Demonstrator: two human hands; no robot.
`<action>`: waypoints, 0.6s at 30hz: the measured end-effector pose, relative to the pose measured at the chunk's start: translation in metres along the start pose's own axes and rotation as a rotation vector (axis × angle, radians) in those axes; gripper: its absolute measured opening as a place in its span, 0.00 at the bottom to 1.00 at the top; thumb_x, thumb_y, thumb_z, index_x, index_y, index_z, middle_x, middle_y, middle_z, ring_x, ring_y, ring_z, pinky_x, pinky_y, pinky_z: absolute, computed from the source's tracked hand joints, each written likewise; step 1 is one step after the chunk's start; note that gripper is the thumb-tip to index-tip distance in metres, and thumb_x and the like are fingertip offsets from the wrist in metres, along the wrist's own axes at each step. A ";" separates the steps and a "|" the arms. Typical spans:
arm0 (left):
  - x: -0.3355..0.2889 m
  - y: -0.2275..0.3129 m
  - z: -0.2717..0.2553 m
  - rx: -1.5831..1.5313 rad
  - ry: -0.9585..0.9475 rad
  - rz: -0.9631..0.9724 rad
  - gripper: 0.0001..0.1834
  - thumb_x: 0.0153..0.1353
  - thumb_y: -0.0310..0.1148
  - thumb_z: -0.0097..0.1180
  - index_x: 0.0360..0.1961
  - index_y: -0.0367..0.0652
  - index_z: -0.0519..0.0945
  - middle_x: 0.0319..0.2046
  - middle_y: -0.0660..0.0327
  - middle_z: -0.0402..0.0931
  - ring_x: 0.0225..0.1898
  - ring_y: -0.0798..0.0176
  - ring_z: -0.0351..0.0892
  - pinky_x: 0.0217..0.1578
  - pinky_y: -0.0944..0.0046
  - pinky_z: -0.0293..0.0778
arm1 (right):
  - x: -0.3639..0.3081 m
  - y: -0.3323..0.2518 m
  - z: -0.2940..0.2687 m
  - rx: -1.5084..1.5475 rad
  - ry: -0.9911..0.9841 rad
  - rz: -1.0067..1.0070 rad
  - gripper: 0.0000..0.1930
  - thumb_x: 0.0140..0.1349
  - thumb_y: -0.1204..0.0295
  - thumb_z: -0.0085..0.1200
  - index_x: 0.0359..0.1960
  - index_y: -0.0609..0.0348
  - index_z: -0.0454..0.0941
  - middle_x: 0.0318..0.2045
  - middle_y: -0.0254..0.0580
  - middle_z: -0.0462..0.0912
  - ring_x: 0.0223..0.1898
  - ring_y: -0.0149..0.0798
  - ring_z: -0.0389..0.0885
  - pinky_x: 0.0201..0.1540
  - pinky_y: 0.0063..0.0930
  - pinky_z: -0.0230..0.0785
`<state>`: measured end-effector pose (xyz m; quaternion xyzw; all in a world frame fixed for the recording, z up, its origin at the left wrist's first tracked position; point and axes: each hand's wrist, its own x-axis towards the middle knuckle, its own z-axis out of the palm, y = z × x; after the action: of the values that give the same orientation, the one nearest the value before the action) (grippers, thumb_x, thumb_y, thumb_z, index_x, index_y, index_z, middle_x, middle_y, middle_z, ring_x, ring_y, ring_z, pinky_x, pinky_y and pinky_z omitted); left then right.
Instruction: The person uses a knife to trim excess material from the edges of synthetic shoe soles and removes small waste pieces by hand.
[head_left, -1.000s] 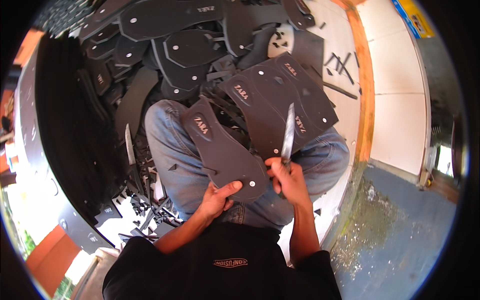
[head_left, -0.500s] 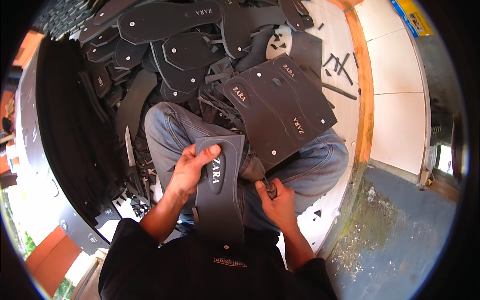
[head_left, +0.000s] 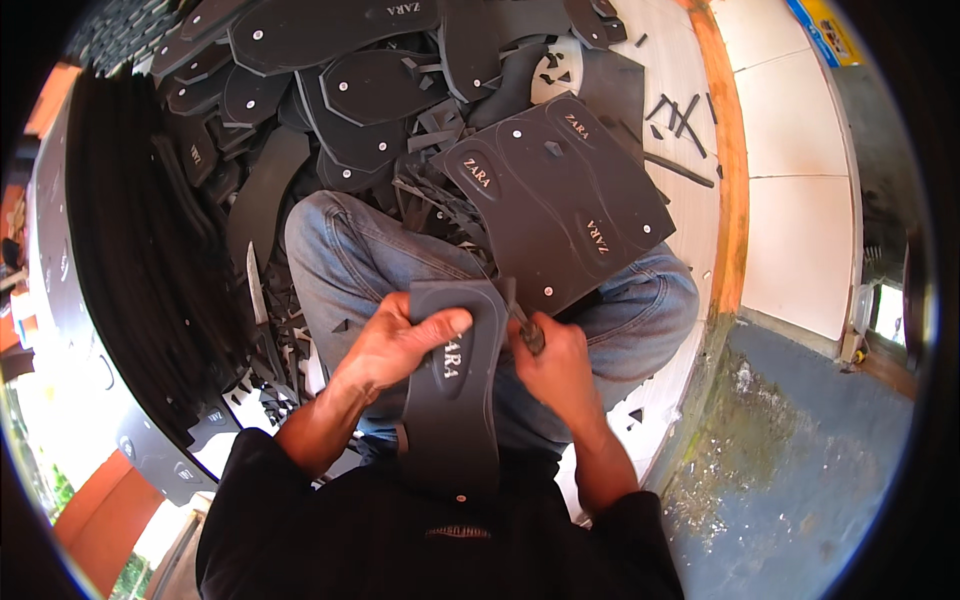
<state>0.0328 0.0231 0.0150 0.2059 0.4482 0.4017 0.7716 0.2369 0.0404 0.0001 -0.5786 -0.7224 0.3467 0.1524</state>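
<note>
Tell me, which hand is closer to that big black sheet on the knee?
Right. The right hand sits just below the black sheet, near its lower edge. The left hand grips the black sole, farther left.

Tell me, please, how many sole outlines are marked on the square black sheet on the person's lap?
2 on the square black sheet: one on its left half, one on its right; more may be hidden.

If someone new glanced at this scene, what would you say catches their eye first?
First, the black sole-shaped cutout at centre, gripped by the left hand while the right hand holds a knife at its edge. Next, the big black foam sheet on the right knee, and the heap of cut soles beyond.
</note>
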 end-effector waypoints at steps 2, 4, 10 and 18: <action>0.001 -0.003 0.007 0.028 -0.026 0.012 0.16 0.58 0.35 0.60 0.43 0.36 0.79 0.34 0.61 0.81 0.36 0.71 0.78 0.39 0.70 0.74 | 0.018 -0.008 -0.010 0.031 0.000 -0.071 0.09 0.49 0.71 0.58 0.20 0.62 0.71 0.14 0.55 0.73 0.20 0.60 0.73 0.25 0.45 0.66; 0.000 0.006 0.012 -0.001 -0.064 0.016 0.17 0.58 0.36 0.60 0.44 0.36 0.79 0.37 0.61 0.80 0.40 0.71 0.77 0.43 0.71 0.72 | 0.027 -0.012 -0.019 0.093 0.003 -0.110 0.10 0.49 0.70 0.58 0.20 0.62 0.71 0.13 0.54 0.72 0.20 0.59 0.74 0.25 0.43 0.66; 0.004 0.014 0.007 0.048 -0.066 -0.012 0.17 0.58 0.36 0.60 0.44 0.36 0.79 0.37 0.62 0.81 0.39 0.71 0.77 0.42 0.71 0.72 | -0.002 0.013 -0.035 0.064 -0.087 0.021 0.12 0.52 0.71 0.57 0.17 0.64 0.69 0.10 0.51 0.66 0.14 0.52 0.65 0.20 0.36 0.59; 0.019 0.011 0.031 0.278 -0.226 -0.084 0.17 0.59 0.37 0.59 0.44 0.35 0.79 0.36 0.63 0.80 0.38 0.73 0.74 0.40 0.72 0.70 | 0.037 0.008 -0.039 0.105 -0.040 -0.253 0.11 0.52 0.69 0.58 0.21 0.64 0.72 0.14 0.52 0.72 0.17 0.54 0.71 0.21 0.38 0.63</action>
<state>0.0601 0.0461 0.0282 0.3354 0.4180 0.2774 0.7974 0.2560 0.0890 0.0160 -0.4671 -0.7732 0.3737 0.2106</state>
